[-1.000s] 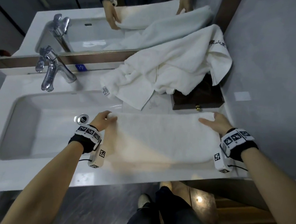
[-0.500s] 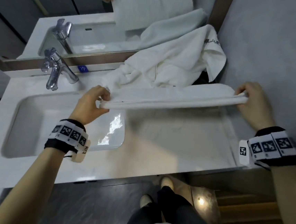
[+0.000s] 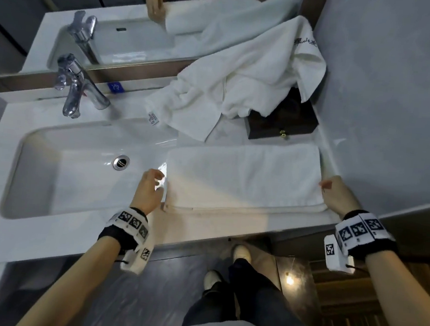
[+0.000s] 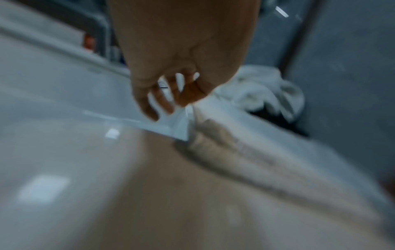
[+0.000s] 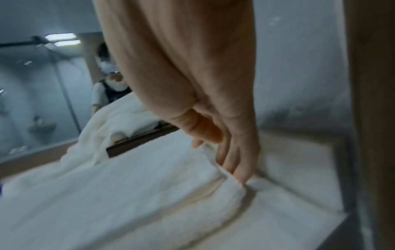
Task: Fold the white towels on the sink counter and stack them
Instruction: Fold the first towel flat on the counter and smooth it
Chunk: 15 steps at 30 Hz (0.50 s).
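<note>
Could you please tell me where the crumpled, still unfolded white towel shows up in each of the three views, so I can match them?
Head: the crumpled towel lies upper centre-right, against the mirror, draped partly over the dark box.
Left wrist: blurred, right of centre, beyond the left hand, at.
Right wrist: left of centre, behind the folded towel, at.
Shared landmark: the folded towel, at and.

You have open basin [image 3: 71,175] at frame left; at upper right the crumpled towel [image 3: 242,86] and dark box [image 3: 283,122] crowd the worktop [image 3: 215,226], wall [image 3: 398,101] hemming the right edge.
</note>
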Each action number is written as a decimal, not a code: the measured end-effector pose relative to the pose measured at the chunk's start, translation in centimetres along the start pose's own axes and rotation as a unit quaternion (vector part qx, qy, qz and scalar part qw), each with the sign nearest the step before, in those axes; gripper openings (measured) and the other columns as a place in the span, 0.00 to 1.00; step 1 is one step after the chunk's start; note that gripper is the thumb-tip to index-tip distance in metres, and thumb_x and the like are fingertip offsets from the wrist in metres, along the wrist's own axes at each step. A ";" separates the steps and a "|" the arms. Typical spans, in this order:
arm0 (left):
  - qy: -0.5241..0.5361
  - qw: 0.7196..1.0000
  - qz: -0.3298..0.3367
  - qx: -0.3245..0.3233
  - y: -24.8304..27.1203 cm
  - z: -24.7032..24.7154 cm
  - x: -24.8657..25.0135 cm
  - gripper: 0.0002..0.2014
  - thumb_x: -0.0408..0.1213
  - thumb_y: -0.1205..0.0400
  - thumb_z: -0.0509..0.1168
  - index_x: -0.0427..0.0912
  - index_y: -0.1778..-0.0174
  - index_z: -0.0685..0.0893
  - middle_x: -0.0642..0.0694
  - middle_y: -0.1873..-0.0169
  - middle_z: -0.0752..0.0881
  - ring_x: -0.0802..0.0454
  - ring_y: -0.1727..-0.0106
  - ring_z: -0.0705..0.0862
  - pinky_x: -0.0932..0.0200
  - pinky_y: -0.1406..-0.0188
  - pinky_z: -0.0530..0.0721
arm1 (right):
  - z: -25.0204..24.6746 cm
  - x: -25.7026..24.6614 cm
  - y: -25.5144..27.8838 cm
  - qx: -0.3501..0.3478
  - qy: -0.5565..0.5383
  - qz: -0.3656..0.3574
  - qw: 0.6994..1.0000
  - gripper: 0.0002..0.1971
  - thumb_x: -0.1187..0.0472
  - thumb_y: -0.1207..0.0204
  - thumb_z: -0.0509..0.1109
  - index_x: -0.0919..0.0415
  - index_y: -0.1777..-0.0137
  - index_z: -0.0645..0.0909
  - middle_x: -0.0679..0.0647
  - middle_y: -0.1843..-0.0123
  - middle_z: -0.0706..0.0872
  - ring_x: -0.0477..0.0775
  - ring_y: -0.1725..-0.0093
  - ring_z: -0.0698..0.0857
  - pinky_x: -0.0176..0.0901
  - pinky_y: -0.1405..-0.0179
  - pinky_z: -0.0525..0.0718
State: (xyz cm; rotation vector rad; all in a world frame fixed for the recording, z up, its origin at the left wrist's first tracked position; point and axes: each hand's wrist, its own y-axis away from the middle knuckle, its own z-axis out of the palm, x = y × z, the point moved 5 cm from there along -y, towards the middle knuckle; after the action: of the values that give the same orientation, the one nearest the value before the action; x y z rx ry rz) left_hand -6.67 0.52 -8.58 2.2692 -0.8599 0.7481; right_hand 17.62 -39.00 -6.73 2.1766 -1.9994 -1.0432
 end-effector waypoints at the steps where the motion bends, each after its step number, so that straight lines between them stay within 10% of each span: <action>1: 0.057 0.995 -0.081 -0.019 -0.2 0.5 -0.2 0.16 0.30 0.18 0.60 0.28 0.35 0.73 0.40 0.52 0.78 0.45 0.48 0.77 0.54 0.44 0.75 | -0.1 -0.3 -0.1 0.014 -0.036 0.018 0.999 0.09 0.65 0.20 0.59 0.66 0.51 0.80 0.62 0.54 0.82 0.62 0.46 0.81 0.50 0.45 0.77; 3: 0.086 0.977 -0.177 -0.088 -0.4 1.7 0.3 0.29 0.51 0.16 0.58 0.26 0.32 0.71 0.44 0.63 0.76 0.47 0.58 0.76 0.52 0.47 0.75 | 0.3 -0.7 -0.6 0.009 -0.060 0.049 0.997 0.15 0.52 0.21 0.61 0.65 0.57 0.78 0.62 0.61 0.80 0.61 0.51 0.80 0.49 0.50 0.76; 5: 0.041 0.974 -0.183 -0.131 -0.3 2.2 1.6 0.27 0.56 0.17 0.58 0.33 0.38 0.75 0.42 0.59 0.78 0.46 0.59 0.77 0.55 0.54 0.75 | 1.3 -1.0 -0.8 -0.029 -0.033 0.078 0.996 0.27 0.44 0.21 0.62 0.71 0.42 0.79 0.68 0.45 0.83 0.67 0.43 0.82 0.52 0.43 0.78; 10: 0.146 0.979 -0.114 -0.082 -0.7 1.6 2.3 0.20 0.40 0.16 0.62 0.34 0.33 0.68 0.36 0.43 0.78 0.41 0.41 0.79 0.39 0.34 0.76 | 0.6 -1.8 -1.7 0.018 -0.073 0.034 0.997 0.26 0.47 0.26 0.70 0.64 0.36 0.74 0.62 0.38 0.84 0.67 0.41 0.82 0.56 0.41 0.81; 15: 0.156 0.981 -0.100 -0.062 -0.3 1.4 2.5 0.18 0.27 0.19 0.62 0.37 0.34 0.67 0.38 0.45 0.76 0.42 0.44 0.78 0.41 0.42 0.81 | -0.6 -2.8 -1.2 0.079 -0.071 -0.003 0.994 0.26 0.58 0.28 0.74 0.64 0.32 0.71 0.65 0.34 0.81 0.67 0.37 0.80 0.60 0.36 0.79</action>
State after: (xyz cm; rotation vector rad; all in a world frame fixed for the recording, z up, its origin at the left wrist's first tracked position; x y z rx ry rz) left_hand -4.48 -1.21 -7.96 2.0206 -0.5082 0.9003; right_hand 19.08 -36.51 -5.51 2.2448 -2.2084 -1.1064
